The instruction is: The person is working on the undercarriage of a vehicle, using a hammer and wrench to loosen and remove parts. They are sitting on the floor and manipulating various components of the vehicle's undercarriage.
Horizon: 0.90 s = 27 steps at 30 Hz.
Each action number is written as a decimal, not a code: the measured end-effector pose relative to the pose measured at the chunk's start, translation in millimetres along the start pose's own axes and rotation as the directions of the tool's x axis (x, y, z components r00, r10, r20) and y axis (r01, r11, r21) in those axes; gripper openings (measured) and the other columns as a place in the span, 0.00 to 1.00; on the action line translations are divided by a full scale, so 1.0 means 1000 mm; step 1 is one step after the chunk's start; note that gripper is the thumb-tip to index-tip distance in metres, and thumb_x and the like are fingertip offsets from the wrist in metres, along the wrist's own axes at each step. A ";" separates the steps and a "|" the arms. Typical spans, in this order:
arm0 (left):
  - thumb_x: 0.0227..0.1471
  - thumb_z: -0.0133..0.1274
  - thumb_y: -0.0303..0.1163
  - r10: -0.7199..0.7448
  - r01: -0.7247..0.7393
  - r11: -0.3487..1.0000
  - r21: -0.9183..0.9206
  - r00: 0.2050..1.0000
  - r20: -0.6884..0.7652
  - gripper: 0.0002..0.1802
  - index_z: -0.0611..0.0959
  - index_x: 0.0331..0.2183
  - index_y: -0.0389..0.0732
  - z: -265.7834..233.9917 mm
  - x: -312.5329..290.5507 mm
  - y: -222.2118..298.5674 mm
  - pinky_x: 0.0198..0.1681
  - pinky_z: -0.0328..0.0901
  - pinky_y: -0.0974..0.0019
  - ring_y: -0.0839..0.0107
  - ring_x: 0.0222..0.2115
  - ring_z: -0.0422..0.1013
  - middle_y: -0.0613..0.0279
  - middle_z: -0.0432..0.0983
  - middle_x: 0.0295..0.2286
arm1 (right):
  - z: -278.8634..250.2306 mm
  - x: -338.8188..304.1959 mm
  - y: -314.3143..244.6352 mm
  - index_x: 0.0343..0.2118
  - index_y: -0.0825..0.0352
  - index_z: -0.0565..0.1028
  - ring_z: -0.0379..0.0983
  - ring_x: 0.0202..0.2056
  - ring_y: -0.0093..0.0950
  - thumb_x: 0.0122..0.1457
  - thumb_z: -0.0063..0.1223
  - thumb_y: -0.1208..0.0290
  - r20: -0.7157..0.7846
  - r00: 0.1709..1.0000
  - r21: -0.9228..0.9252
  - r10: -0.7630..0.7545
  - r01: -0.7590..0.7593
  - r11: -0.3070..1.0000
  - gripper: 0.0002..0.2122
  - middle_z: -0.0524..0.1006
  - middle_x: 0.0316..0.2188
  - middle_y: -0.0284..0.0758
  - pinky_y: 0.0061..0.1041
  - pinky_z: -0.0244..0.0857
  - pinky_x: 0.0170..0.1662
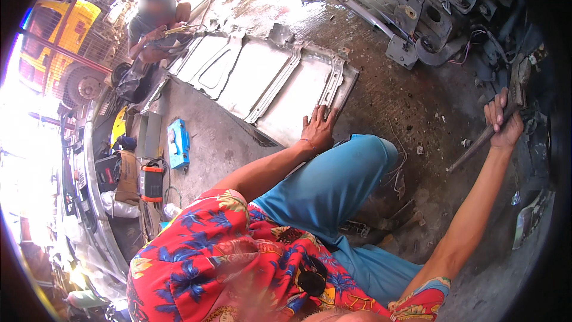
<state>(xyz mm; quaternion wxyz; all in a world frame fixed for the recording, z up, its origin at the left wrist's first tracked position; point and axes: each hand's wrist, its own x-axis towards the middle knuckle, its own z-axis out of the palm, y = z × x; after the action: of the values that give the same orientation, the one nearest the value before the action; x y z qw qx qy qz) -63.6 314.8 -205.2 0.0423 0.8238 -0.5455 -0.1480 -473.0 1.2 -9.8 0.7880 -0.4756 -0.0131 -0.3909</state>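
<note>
A large white sheet-metal vehicle panel (280,89) with raised ribs lies on the floor in front of me. My left hand (320,128) rests on its near right corner, fingers spread and palm down. Off to the right, my right hand (505,122) is closed round the handle of a hammer (476,150). The hammer is raised away from the panel, its worn, block-like head up beside the dark machinery and its handle end pointing down toward the floor.
Another person (155,24) crouches at the panel's far left end, holding a tool. A blue case (178,144) and an orange-and-black box (151,183) with cables stand at left. Metal vehicle parts (405,6) fill the far right. A yellow vehicle (77,18) stands behind mesh.
</note>
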 end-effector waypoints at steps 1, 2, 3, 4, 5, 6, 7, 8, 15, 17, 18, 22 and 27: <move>0.45 0.61 0.30 0.000 0.000 1.000 0.001 1.000 0.004 0.56 0.54 0.73 0.52 -0.001 -0.001 0.000 0.67 0.47 0.30 0.43 0.74 0.41 0.41 0.48 0.69 | 0.000 0.000 0.000 0.37 0.66 0.67 0.56 0.13 0.20 0.70 0.52 0.57 -0.003 1.000 0.000 -0.001 0.001 1.000 0.15 0.66 0.18 0.30 0.20 0.50 0.25; 0.45 0.61 0.30 -0.007 0.007 1.000 0.002 1.000 0.014 0.56 0.54 0.73 0.52 -0.001 -0.001 0.000 0.67 0.47 0.30 0.43 0.74 0.41 0.41 0.48 0.69 | 0.001 0.000 0.000 0.37 0.66 0.67 0.56 0.13 0.20 0.70 0.52 0.58 0.005 1.000 0.008 -0.008 0.008 1.000 0.15 0.66 0.18 0.30 0.20 0.50 0.25; 0.45 0.61 0.30 0.003 -0.003 1.000 -0.001 1.000 0.003 0.56 0.54 0.73 0.52 -0.002 -0.001 -0.001 0.67 0.47 0.31 0.43 0.73 0.41 0.41 0.48 0.69 | 0.001 0.000 0.000 0.37 0.66 0.67 0.56 0.14 0.20 0.70 0.52 0.58 0.005 1.000 0.002 -0.003 0.003 1.000 0.15 0.66 0.18 0.30 0.20 0.50 0.25; 0.45 0.61 0.30 0.006 -0.006 1.000 -0.004 1.000 -0.001 0.56 0.54 0.73 0.52 -0.002 -0.001 0.000 0.68 0.47 0.31 0.43 0.73 0.41 0.41 0.48 0.69 | 0.001 0.000 -0.001 0.37 0.67 0.67 0.57 0.14 0.20 0.71 0.51 0.59 0.015 1.000 0.004 -0.005 0.005 1.000 0.14 0.66 0.18 0.31 0.20 0.50 0.25; 0.45 0.61 0.30 0.006 -0.006 1.000 -0.014 1.000 0.008 0.56 0.54 0.72 0.52 -0.003 -0.001 0.000 0.68 0.46 0.31 0.43 0.73 0.41 0.41 0.48 0.69 | 0.001 0.000 -0.001 0.37 0.67 0.67 0.57 0.14 0.20 0.71 0.50 0.60 0.030 0.999 0.007 -0.011 0.011 1.000 0.14 0.66 0.18 0.31 0.20 0.50 0.25; 0.45 0.61 0.30 0.013 -0.013 1.000 -0.005 1.000 -0.006 0.56 0.54 0.72 0.52 -0.003 -0.001 0.000 0.68 0.46 0.31 0.43 0.73 0.41 0.41 0.49 0.69 | 0.001 0.000 -0.001 0.37 0.67 0.67 0.57 0.14 0.20 0.71 0.50 0.60 0.025 1.000 0.003 -0.006 0.005 1.000 0.14 0.66 0.18 0.31 0.20 0.50 0.25; 0.45 0.61 0.30 0.016 -0.016 1.000 -0.004 1.000 -0.007 0.56 0.55 0.72 0.52 -0.003 -0.001 0.000 0.68 0.46 0.31 0.43 0.73 0.41 0.41 0.49 0.69 | 0.002 0.000 -0.001 0.37 0.67 0.67 0.57 0.14 0.20 0.71 0.50 0.60 0.025 1.000 0.001 -0.005 0.005 1.000 0.13 0.67 0.18 0.31 0.20 0.50 0.25; 0.45 0.61 0.30 0.012 -0.012 1.000 -0.002 1.000 0.003 0.56 0.55 0.72 0.52 -0.003 -0.001 0.000 0.68 0.46 0.31 0.43 0.73 0.42 0.41 0.49 0.68 | 0.002 0.000 -0.001 0.37 0.67 0.67 0.57 0.14 0.21 0.71 0.49 0.60 0.029 0.999 0.000 -0.012 0.012 1.000 0.13 0.67 0.18 0.31 0.20 0.50 0.25; 0.44 0.61 0.30 0.019 -0.019 1.000 -0.021 1.000 -0.020 0.55 0.56 0.72 0.52 -0.002 -0.001 -0.001 0.68 0.46 0.30 0.43 0.73 0.42 0.41 0.50 0.68 | 0.002 -0.001 0.000 0.37 0.65 0.67 0.56 0.13 0.19 0.71 0.50 0.58 0.010 1.000 -0.026 -0.019 0.019 0.999 0.14 0.66 0.18 0.29 0.20 0.49 0.24; 0.44 0.61 0.29 0.012 -0.012 0.999 -0.031 1.000 -0.015 0.55 0.56 0.72 0.52 -0.001 -0.001 -0.002 0.68 0.46 0.30 0.43 0.73 0.42 0.41 0.50 0.68 | 0.002 -0.001 0.000 0.37 0.65 0.67 0.56 0.13 0.19 0.71 0.50 0.57 0.005 1.000 -0.027 -0.013 0.013 1.000 0.15 0.65 0.17 0.28 0.20 0.48 0.23; 0.44 0.61 0.29 0.019 -0.020 0.999 -0.030 1.000 -0.025 0.55 0.56 0.72 0.52 -0.001 -0.001 -0.002 0.68 0.46 0.30 0.43 0.73 0.42 0.41 0.50 0.68 | 0.002 -0.001 0.000 0.37 0.65 0.67 0.56 0.13 0.19 0.71 0.50 0.56 -0.006 1.000 -0.030 -0.011 0.011 0.999 0.15 0.65 0.17 0.28 0.20 0.48 0.23; 0.44 0.60 0.29 0.025 -0.026 0.999 -0.034 0.999 -0.027 0.55 0.56 0.72 0.52 -0.001 -0.002 -0.003 0.68 0.45 0.30 0.43 0.73 0.42 0.41 0.50 0.68 | 0.002 -0.001 0.000 0.37 0.65 0.67 0.56 0.13 0.18 0.70 0.52 0.54 -0.019 1.000 -0.036 -0.010 0.010 0.999 0.17 0.65 0.17 0.28 0.20 0.48 0.23; 0.43 0.60 0.28 0.035 -0.037 0.999 -0.040 0.999 -0.036 0.55 0.57 0.71 0.51 0.000 -0.002 -0.005 0.67 0.46 0.29 0.44 0.73 0.43 0.41 0.51 0.67 | 0.003 -0.001 -0.001 0.37 0.65 0.67 0.56 0.13 0.18 0.70 0.52 0.53 -0.003 1.000 -0.032 -0.005 0.005 0.999 0.18 0.65 0.18 0.28 0.20 0.48 0.23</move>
<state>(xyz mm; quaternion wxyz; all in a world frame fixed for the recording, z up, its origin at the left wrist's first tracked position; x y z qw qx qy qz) -60.2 319.0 -205.5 0.0714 0.8154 -0.5563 -0.1434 -473.0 3.6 -7.8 0.7793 -0.4874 -0.0068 -0.3939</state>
